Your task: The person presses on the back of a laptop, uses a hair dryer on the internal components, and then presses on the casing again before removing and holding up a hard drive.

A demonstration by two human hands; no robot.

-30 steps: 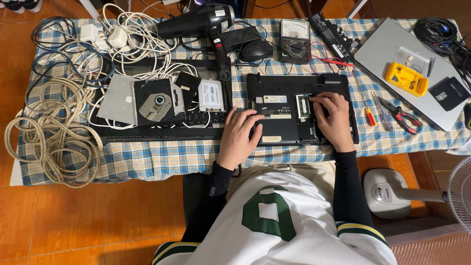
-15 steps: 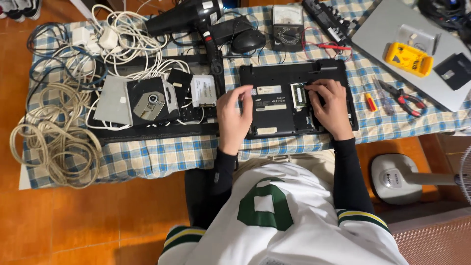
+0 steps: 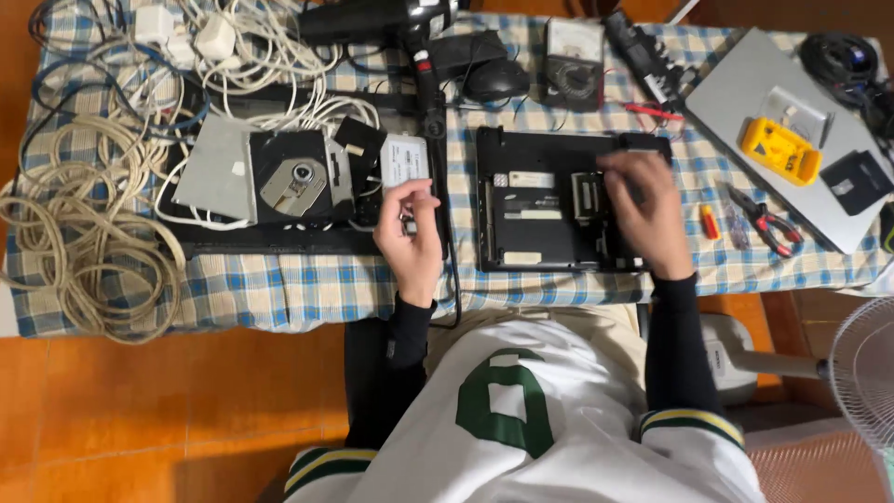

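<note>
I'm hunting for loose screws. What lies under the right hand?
The right hand rests on the black laptop base, over its open bay. Whatever is directly beneath the palm and fingers is hidden.

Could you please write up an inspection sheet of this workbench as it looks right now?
Surface: checked cloth over the table, crowded.
Job's things: black laptop base, underside up; optical drive; small silver drive.
Clutter: heat gun, meter, yellow tester, pliers, silver laptop.
Hands: left hand beside the silver drive; right hand on the laptop base, blurred.
Cables: cream coil, white leads.
Surroundings: orange tiled floor, fan.
</note>
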